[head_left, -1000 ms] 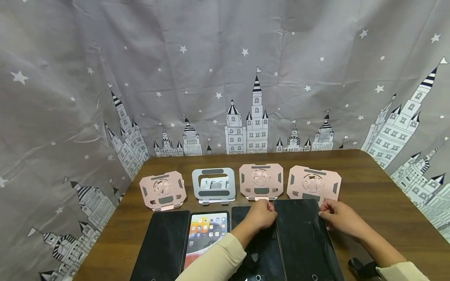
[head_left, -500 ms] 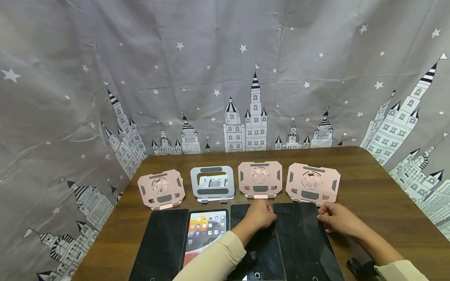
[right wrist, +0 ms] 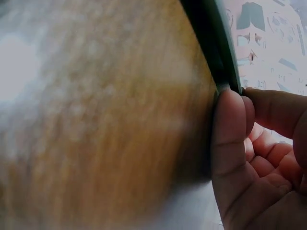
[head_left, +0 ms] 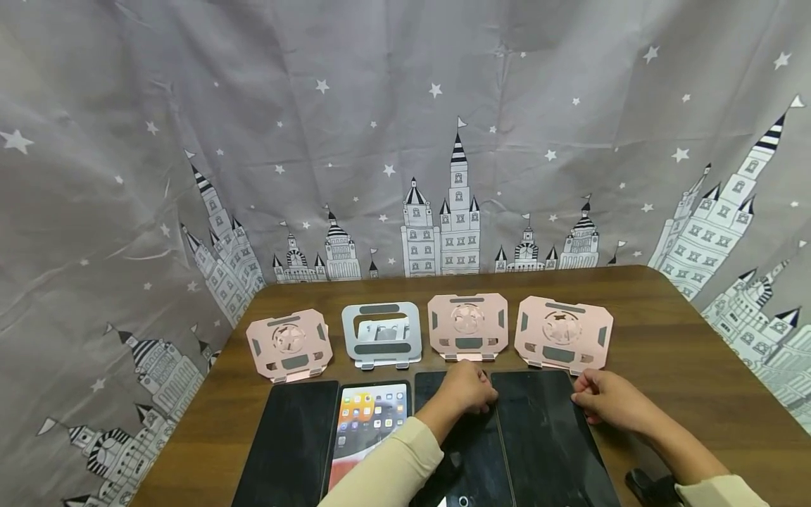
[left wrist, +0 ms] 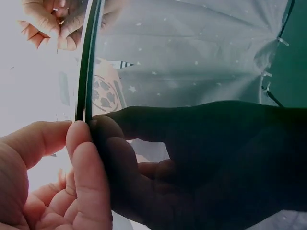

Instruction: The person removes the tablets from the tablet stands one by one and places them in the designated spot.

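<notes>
A dark-screened tablet (head_left: 538,429) lies rightmost in a row, flat beside another dark tablet (head_left: 472,451). My left hand (head_left: 467,389) reaches over that neighbour and touches the rightmost tablet's left edge near its top; in the left wrist view, thumb and fingertips meet at the tablet's thin edge (left wrist: 86,67), with the hand mirrored in the glossy screen. On the other side, my right hand (head_left: 610,400) holds the right edge near the top corner, its thumb and finger pinching the tablet's rim (right wrist: 225,52) in the right wrist view.
Behind the tablets stand pink tablet stands (head_left: 467,325) and a light blue stand (head_left: 381,334). Further left lie a lit tablet (head_left: 370,429) and a dark one (head_left: 288,436). A black strap-like object (head_left: 649,486) is near the right wrist. A grey castle-print curtain (head_left: 355,105) hangs behind the wooden table (head_left: 659,331).
The rightmost tablet has come down and slightly toward me, uncovering the bottom of the pink stand behind it. Both hands have stayed at its edges.
</notes>
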Demonstrator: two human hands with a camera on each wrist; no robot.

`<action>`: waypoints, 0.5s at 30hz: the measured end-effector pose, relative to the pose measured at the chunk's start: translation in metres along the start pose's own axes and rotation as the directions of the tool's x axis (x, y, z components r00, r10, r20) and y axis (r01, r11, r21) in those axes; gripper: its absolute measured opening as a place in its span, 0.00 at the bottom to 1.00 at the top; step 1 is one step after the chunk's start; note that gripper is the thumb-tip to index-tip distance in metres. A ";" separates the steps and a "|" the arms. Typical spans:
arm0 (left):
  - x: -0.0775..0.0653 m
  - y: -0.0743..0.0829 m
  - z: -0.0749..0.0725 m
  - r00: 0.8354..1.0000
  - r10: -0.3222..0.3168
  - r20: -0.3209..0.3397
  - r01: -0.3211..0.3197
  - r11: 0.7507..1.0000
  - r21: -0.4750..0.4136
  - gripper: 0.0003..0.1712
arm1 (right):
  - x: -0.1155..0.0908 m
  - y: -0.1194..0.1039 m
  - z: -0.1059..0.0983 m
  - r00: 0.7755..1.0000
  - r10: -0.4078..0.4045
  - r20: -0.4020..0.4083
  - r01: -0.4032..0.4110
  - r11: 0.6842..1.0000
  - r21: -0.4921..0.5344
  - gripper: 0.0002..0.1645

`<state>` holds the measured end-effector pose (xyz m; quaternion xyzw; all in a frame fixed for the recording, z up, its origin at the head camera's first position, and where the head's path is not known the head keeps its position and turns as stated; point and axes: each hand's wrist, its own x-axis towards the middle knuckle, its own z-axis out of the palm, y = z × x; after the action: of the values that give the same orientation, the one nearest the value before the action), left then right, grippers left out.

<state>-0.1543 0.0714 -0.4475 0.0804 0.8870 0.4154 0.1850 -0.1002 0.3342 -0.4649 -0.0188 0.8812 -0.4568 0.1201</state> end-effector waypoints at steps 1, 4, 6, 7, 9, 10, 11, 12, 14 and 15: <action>-0.001 0.000 0.000 1.000 -0.008 0.001 0.008 1.000 -0.006 0.17 | -0.001 0.000 0.001 1.000 -0.001 0.004 0.001 1.000 0.003 0.05; -0.002 0.000 0.001 1.000 -0.018 0.000 0.018 1.000 -0.006 0.18 | -0.002 0.002 0.001 1.000 -0.014 0.005 0.014 1.000 0.008 0.04; -0.003 0.001 0.001 1.000 -0.023 0.004 0.023 1.000 -0.013 0.18 | -0.001 0.004 0.001 1.000 -0.016 0.007 0.016 1.000 0.015 0.04; -0.003 0.001 0.001 1.000 -0.025 0.006 0.026 1.000 -0.018 0.18 | -0.002 0.004 0.001 1.000 -0.014 0.009 0.014 1.000 0.020 0.04; -0.003 0.000 0.002 1.000 -0.022 0.012 0.023 0.999 -0.032 0.18 | -0.002 0.006 0.000 1.000 -0.009 0.015 0.008 0.999 0.036 0.05; -0.003 0.000 0.002 1.000 -0.015 0.017 0.015 0.999 -0.044 0.17 | -0.002 0.006 0.000 1.000 -0.006 0.018 0.005 0.999 0.043 0.05; -0.003 -0.001 0.002 1.000 -0.004 0.027 0.006 0.998 -0.063 0.17 | -0.002 0.007 -0.001 1.000 -0.001 0.019 0.000 0.999 0.049 0.05; -0.003 -0.001 0.001 0.999 0.008 0.046 -0.005 0.997 -0.077 0.16 | -0.003 0.007 -0.002 1.000 0.003 0.021 -0.004 0.999 0.054 0.06; -0.004 -0.002 -0.002 0.992 0.037 0.124 -0.020 0.991 -0.133 0.11 | -0.003 0.009 -0.003 1.000 0.009 0.026 -0.010 0.998 0.062 0.07; -0.005 -0.002 -0.006 0.983 0.057 0.172 -0.031 0.987 -0.155 0.08 | -0.004 0.009 -0.003 0.999 0.013 0.030 -0.015 0.998 0.068 0.07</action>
<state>-0.1524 0.0643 -0.4445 0.1222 0.8311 0.4768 0.2590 -0.0964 0.3427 -0.4701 -0.0155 0.8633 -0.4854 0.1370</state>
